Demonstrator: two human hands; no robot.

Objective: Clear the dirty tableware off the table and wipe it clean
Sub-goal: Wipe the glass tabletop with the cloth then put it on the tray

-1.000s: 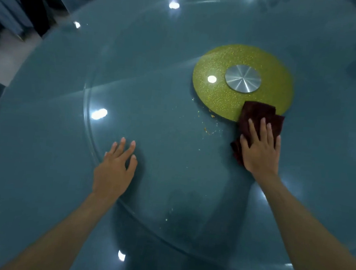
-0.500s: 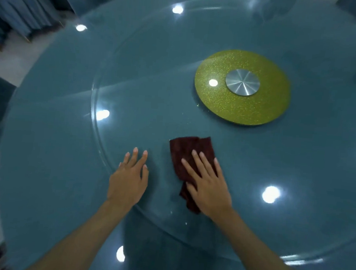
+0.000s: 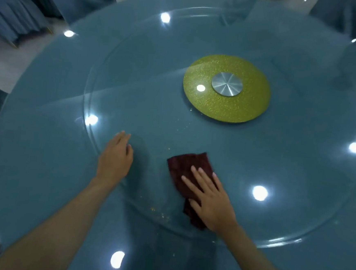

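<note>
A round blue table carries a large clear glass turntable with a yellow glitter disc and a metal hub at its middle. My right hand presses flat, fingers straight, on a dark red cloth near the turntable's front edge. My left hand rests flat on the glass to the left of the cloth, apart from it. Small yellow crumbs lie on the glass between and below the hands. No tableware is in view.
Blue-covered chairs stand around the far left and far right of the table, over a pale floor. Ceiling lights reflect as bright spots on the glass.
My right hand swept the cloth from the yellow disc's edge down towards me, then slightly right. My left hand stayed flat on the glass. Crumbs now lie near the front edge.
</note>
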